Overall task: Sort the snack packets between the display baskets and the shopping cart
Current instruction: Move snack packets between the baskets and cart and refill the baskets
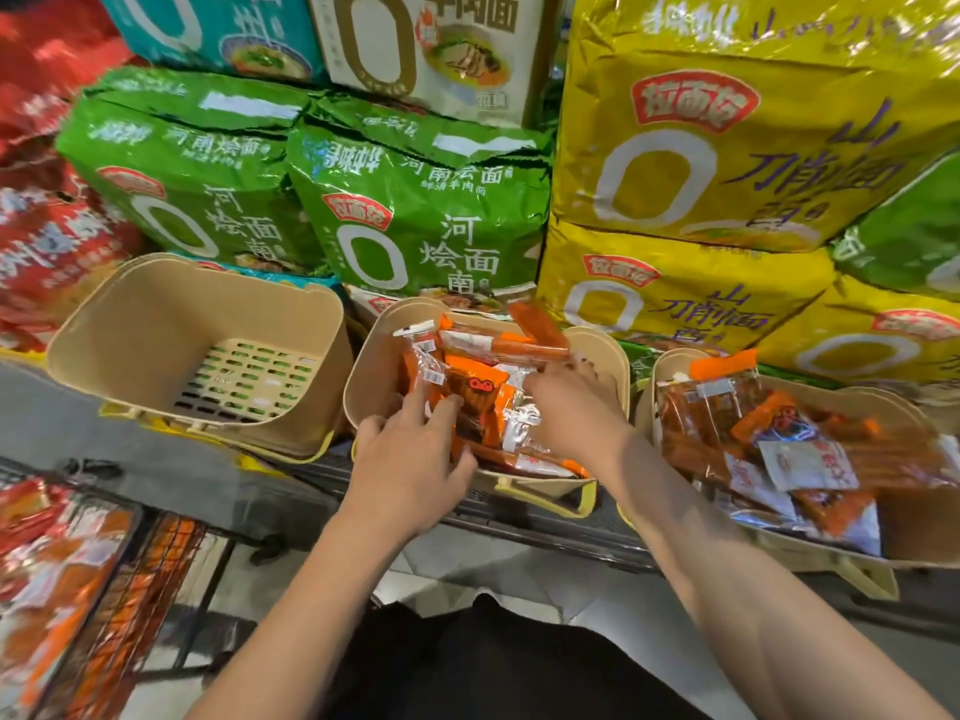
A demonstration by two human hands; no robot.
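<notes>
The green noodle bags [415, 215] read 河南烩面, with a big 0. The yellow bags [727, 148] show 刀削面 under a red 拉面说 badge [695, 102].

Both forearms [332, 579] bare, no sleeves; dark/black garment [488, 662] at bottom.

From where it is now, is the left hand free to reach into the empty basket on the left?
Probably yes. The left hand rests on packets in the middle basket; the empty basket sits beside it, open-topped and unobstructed.
</notes>
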